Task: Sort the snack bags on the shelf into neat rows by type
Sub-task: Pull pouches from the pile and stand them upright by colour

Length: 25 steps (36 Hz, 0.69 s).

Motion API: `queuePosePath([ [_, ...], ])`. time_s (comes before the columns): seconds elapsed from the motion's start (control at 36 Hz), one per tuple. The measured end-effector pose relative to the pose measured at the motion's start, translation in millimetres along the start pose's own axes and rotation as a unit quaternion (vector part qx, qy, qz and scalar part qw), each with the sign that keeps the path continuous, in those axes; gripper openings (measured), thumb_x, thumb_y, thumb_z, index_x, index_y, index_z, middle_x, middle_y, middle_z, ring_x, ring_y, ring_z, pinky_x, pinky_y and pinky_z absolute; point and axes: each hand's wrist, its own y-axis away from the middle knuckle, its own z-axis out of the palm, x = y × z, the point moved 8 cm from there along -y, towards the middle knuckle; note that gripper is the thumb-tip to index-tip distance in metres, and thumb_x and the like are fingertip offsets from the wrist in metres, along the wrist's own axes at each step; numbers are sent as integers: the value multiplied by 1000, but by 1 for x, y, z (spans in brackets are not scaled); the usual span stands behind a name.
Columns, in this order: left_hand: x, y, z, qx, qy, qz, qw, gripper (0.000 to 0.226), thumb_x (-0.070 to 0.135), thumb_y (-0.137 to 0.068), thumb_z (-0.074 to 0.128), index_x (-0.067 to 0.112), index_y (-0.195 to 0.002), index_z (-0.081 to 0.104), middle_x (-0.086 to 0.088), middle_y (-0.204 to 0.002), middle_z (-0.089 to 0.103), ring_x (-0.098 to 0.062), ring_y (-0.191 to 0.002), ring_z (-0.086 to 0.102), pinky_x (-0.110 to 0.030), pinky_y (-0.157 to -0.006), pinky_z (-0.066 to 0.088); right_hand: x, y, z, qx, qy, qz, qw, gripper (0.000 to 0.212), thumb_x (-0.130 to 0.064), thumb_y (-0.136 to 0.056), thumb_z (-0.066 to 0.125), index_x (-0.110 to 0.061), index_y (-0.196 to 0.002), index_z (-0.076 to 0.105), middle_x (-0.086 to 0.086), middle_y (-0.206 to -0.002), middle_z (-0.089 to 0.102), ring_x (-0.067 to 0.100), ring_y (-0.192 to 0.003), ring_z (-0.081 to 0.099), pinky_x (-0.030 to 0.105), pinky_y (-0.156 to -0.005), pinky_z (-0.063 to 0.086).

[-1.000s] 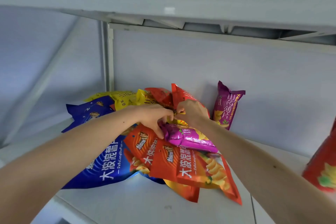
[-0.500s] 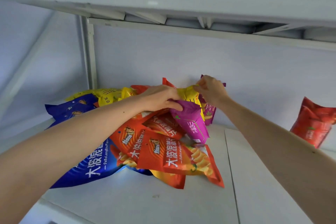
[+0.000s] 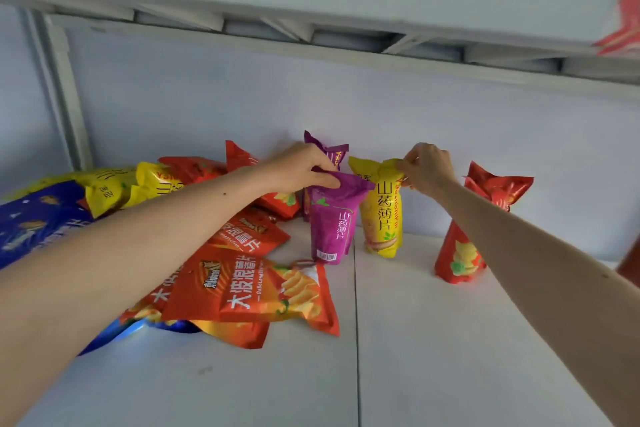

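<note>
A pale wall (image 3: 450,121) backs the scene, with a grey metal upright (image 3: 65,97) at left.

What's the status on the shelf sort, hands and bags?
Left hand pinching top of upright purple bag. Right hand pinching top of upright yellow bag. Red bag standing right. Unsorted orange bags heaped left.

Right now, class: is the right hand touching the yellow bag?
Touching. The head view shows the right hand's fingers pinching the top corner of the standing yellow bag.
</note>
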Motion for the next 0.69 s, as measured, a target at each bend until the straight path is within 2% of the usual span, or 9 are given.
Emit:
queuePosePath([
  [0.11, 9, -9, 5, 0, -4, -16, 1000, 21, 30, -88, 69, 19, -104, 76, 1, -93, 76, -18, -84, 69, -40, -77, 53, 22, -2, -10, 0, 46, 15, 999, 23, -26, -95, 55, -4, -100, 62, 17, -95, 69, 33, -88, 63, 37, -76, 51],
  [0.19, 17, -14, 9, -2, -11, -25, 1000, 22, 33, -89, 67, 19, -103, 77, 0, -91, 75, -20, -83, 69, -46, -79, 53, 28, -2, -14, -20, 101, 8, 995, 27, -26, -97, 48, -7, -111, 59, 19, -111, 63, 36, -96, 59, 40, -74, 50],
  [0.33, 33, -20, 11, 4, 3, -35, 999, 19, 34, -91, 65, 21, -97, 75, 2, -88, 74, -15, -78, 69, -34, -72, 53, 29, 1, -20, -45, 136, -6, 990, 33, -32, -98, 48, -9, -120, 57, 16, -122, 59, 34, -102, 58, 33, -67, 41],
  [0.42, 45, -25, 15, 10, 10, -43, 999, 22, 34, -92, 64, 16, -96, 76, 1, -83, 73, -11, -73, 66, -26, -65, 47, 17, 6, -35, -2, 96, -56, 994, 34, -33, -99, 46, -6, -108, 64, 15, -116, 62, 32, -99, 57, 32, -68, 38],
  [0.47, 53, -30, 20, 12, 7, -47, 999, 24, 35, -92, 64, 15, -96, 76, 2, -83, 72, -9, -73, 66, -27, -65, 47, 8, 12, -44, 0, 42, -79, 996, 38, -41, -97, 43, -9, -99, 64, 11, -107, 66, 26, -90, 56, 31, -67, 37],
  [0.53, 63, -35, 27, 9, 9, -52, 999, 25, 36, -92, 64, 15, -100, 76, 0, -90, 74, -15, -82, 69, -32, -71, 52, 4, 21, -44, -65, -13, -80, 995, 49, -55, -94, 39, -12, -94, 63, 7, -102, 69, 24, -85, 61, 33, -69, 47],
  [0.58, 74, -41, 35, 8, 14, -46, 999, 20, 35, -91, 64, 20, -97, 75, 1, -90, 74, -17, -84, 70, -27, -69, 55, 3, 33, -40, -161, -67, -80, 981, 61, -65, -92, 38, -12, -101, 66, 7, -102, 71, 24, -90, 68, 40, -82, 56],
  [0.64, 86, -46, 43, 12, 21, -40, 999, 10, 35, -91, 65, 29, -88, 73, 2, -86, 74, -18, -80, 71, -25, -64, 58, 8, 46, -41, -226, -79, -89, 967, 56, -64, -89, 48, -15, -106, 68, 3, -101, 71, 20, -93, 69, 39, -87, 57],
  [0.69, 96, -52, 52, 12, 38, -39, 998, 11, 34, -91, 66, 26, -92, 73, -2, -87, 74, -19, -77, 72, -32, -66, 61, 18, 54, -49, -243, -52, -108, 963, 46, -57, -84, 62, -19, -110, 67, -1, -101, 70, 16, -93, 68, 35, -83, 59],
])
